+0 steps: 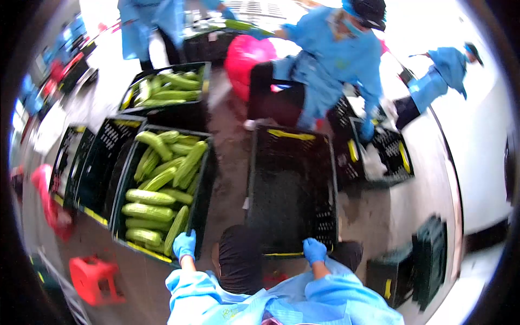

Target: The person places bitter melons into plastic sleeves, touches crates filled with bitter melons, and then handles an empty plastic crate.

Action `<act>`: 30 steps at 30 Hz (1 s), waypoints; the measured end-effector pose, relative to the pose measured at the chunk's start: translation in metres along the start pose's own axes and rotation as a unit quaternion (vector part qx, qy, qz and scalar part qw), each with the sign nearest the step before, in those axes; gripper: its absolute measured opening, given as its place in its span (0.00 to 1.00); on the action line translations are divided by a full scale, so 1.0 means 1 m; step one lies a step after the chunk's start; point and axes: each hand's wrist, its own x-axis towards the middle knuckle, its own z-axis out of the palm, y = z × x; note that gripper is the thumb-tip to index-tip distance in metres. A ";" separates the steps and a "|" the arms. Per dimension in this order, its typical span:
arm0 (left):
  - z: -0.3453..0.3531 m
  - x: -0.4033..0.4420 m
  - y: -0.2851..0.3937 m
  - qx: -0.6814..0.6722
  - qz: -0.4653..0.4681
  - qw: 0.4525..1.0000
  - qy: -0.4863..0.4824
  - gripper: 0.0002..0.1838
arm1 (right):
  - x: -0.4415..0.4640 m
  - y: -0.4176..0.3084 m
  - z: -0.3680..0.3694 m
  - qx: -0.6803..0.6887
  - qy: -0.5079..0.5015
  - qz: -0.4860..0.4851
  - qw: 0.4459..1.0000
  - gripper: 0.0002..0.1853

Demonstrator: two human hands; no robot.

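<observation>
In a black plastic crate (207, 179) on my left lie several long, pale green gourds (150, 196) with ridged skins. My left hand (184, 245), in a blue glove, is closed on that crate's near right corner. Directly in front of me stands a second black crate (292, 195), its dark bottom bare, with yellow strips along its near and far rims. Closed at the near right part of its rim is my right hand (314, 250), also gloved in blue.
Another crate of gourds (172, 85) stands beyond the first. Black crates (103, 162) lean at left, near a red stool (95, 280). Ahead, a seated co-worker (325, 59) in blue holds a gourd (238, 25) and reaches into a crate (390, 151). Dark crates (406, 271) stand at lower right.
</observation>
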 end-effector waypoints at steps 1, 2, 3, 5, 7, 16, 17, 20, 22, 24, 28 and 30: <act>-0.006 -0.004 0.005 -0.012 0.001 1.000 -0.011 0.30 | -0.003 -0.003 -0.005 0.010 -0.008 0.017 1.000 0.17; 0.002 0.000 0.002 -0.004 0.002 1.000 -0.005 0.30 | -0.005 -0.008 -0.012 0.017 -0.004 0.027 0.999 0.17; 0.007 0.003 -0.002 0.002 -0.002 1.000 0.004 0.30 | -0.006 -0.010 -0.017 0.023 -0.001 0.032 0.999 0.16; 0.008 0.002 -0.004 -0.011 0.008 1.000 0.016 0.30 | -0.006 -0.008 -0.013 0.027 0.004 0.034 0.999 0.16; 0.001 -0.002 0.002 -0.008 0.026 0.999 0.018 0.30 | -0.006 -0.007 -0.012 0.029 0.003 0.032 0.999 0.16; 0.015 0.006 -0.007 0.012 0.019 0.999 0.042 0.30 | -0.003 -0.004 -0.007 0.037 0.002 0.021 0.999 0.16; 0.016 0.006 -0.008 0.013 0.021 0.999 0.041 0.30 | -0.003 -0.005 -0.009 0.035 -0.002 0.023 0.999 0.16; 0.001 -0.006 0.007 0.012 0.025 0.999 0.043 0.30 | -0.002 -0.005 -0.009 0.039 0.002 0.021 0.999 0.16; 0.001 -0.005 0.007 0.004 0.019 0.999 0.038 0.30 | -0.003 -0.005 -0.009 0.043 0.013 0.017 0.999 0.16; -0.002 -0.009 0.010 0.012 0.016 0.999 0.045 0.30 | -0.004 -0.005 -0.009 0.044 0.026 0.011 0.999 0.16; 0.008 -0.001 -0.002 0.023 0.025 0.998 0.048 0.30 | -0.005 -0.005 -0.009 0.039 0.035 0.008 0.999 0.16; 0.007 0.000 -0.004 0.035 0.015 0.998 0.041 0.31 | -0.004 -0.005 -0.007 0.035 0.029 0.014 0.999 0.15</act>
